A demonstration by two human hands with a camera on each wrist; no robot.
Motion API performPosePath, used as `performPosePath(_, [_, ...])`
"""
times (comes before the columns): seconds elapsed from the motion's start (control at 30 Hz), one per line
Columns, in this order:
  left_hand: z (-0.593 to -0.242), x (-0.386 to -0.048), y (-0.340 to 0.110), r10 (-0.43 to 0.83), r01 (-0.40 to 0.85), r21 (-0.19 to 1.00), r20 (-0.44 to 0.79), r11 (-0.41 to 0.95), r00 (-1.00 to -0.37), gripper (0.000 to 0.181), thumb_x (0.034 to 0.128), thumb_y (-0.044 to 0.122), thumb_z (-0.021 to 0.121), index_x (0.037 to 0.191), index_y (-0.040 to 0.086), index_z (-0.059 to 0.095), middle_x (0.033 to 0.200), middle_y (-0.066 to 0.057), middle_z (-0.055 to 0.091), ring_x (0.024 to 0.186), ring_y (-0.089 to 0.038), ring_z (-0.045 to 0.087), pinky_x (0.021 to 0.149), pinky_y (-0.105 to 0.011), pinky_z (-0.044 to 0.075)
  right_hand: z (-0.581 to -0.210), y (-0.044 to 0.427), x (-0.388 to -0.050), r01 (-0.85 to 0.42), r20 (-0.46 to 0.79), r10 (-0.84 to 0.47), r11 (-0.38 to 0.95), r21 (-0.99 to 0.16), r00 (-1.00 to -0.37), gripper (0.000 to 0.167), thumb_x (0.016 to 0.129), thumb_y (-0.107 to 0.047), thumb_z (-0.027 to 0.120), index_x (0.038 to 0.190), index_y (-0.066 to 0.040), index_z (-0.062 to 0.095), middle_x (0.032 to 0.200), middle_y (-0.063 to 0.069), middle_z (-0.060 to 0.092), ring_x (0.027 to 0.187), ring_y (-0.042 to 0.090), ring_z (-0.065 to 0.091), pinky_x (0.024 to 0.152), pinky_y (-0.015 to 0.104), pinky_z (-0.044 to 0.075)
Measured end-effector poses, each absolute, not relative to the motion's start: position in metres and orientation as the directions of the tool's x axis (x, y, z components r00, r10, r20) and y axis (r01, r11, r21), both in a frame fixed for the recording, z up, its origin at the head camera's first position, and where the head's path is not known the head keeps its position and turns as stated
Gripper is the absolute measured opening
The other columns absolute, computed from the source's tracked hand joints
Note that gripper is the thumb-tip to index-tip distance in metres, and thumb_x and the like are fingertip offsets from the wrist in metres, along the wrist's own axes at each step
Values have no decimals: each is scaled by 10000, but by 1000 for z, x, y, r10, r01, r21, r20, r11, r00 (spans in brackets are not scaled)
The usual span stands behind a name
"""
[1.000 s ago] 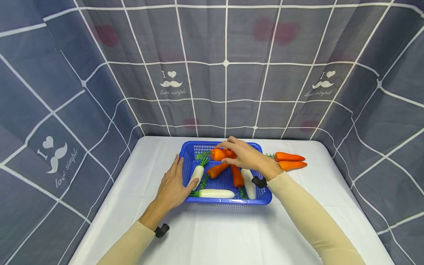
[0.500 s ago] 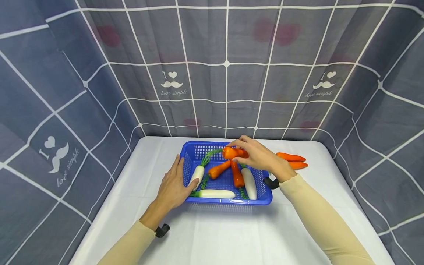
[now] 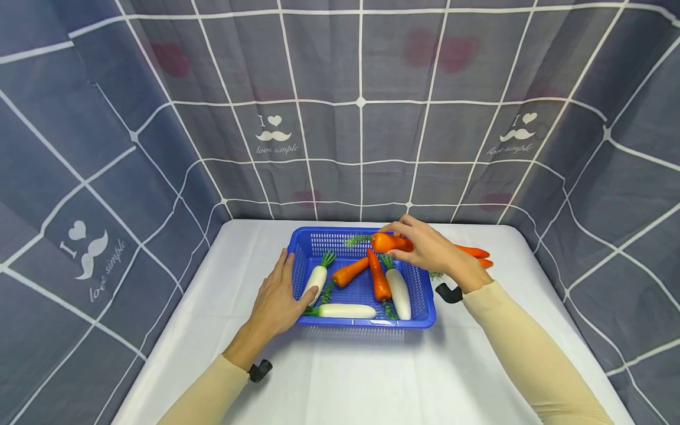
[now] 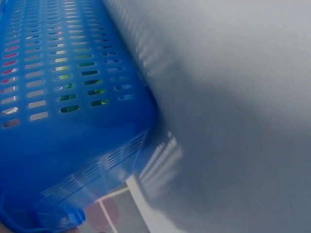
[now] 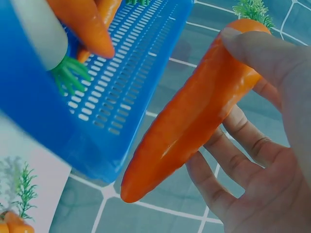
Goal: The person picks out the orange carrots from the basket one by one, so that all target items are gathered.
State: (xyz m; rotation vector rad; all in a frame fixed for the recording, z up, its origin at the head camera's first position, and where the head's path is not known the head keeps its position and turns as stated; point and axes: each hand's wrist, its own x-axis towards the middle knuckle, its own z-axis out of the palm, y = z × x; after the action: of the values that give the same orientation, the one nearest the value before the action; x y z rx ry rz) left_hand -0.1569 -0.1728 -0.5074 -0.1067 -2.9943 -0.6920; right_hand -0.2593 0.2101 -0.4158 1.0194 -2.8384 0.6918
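My right hand [image 3: 425, 247] pinches a carrot [image 3: 390, 242] over the back right part of the blue basket [image 3: 366, 323]. In the right wrist view the thumb and fingers of my hand [image 5: 262, 160] hold the carrot [image 5: 189, 116] near its leafy end, its tip pointing down. The left hand [image 3: 276, 298] rests with extended fingers against the basket's left rim. Inside the basket lie two carrots [image 3: 350, 272] and several white radishes [image 3: 347, 311]. The left wrist view shows the basket's outer wall [image 4: 73, 136]; the left hand's grip is hardly visible there.
Two more carrots [image 3: 473, 251] lie on the white table [image 3: 345, 378] right of the basket, partly hidden by my right hand and wrist. A grey checked curtain [image 3: 329, 136] stands behind and at both sides.
My right hand has moved right with the carrot, from above the basket's middle to its back right. The left hand has stayed at the left rim.
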Motion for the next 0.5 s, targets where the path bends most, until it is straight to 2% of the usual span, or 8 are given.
performPosePath(0.3, [-508,-157,-173,50,82,434,85,897,-995,1121,1096,684,668,1866,34,176,1980,-193,92,1774,-522,328,1413,-767,310,-418,232,-256,-564,157,-553,719,-405,-818,510,1085,-373,863,1565,-332,696,1259,33,655,1090,261,672,903,413,603])
performPosePath(0.5, [-507,-157,-173,54,85,431,85,899,-995,1123,1096,681,666,1866,29,173,1982,-193,73,1770,-532,331,1412,-767,314,-418,249,-256,-560,174,-539,726,-400,-824,521,1080,-338,872,1569,-293,700,1243,79,666,1074,287,692,883,410,623])
